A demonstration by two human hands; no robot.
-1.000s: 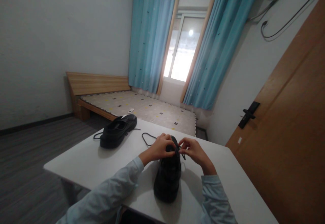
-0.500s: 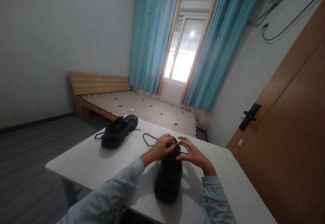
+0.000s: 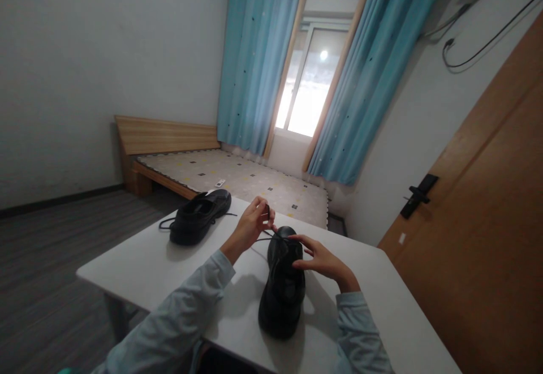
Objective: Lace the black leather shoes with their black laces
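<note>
A black lace-up shoe [image 3: 281,300] stands on the white table [image 3: 169,275], its heel toward me. Above and left of its toe, my left hand [image 3: 251,224] is raised, fingers closed on a black shoelace [image 3: 263,239] that runs to the front of the shoe. My right hand [image 3: 319,258] is at the shoe's right side near the lacing. Its thumb and forefinger are spread apart, the tips at the upper; whether they pinch any lace I cannot make out.
Another black shoe [image 3: 195,221] with loose laces lies at the table's far left. Beyond the table is a bed [image 3: 254,179] with a small white object [image 3: 219,183] on it. A wooden door [image 3: 479,221] is on the right, and blue curtains [image 3: 258,74] flank the window.
My left hand has moved up and left, away from the shoe's lacing, drawing the lace with it. The right hand has stayed almost in place beside the shoe.
</note>
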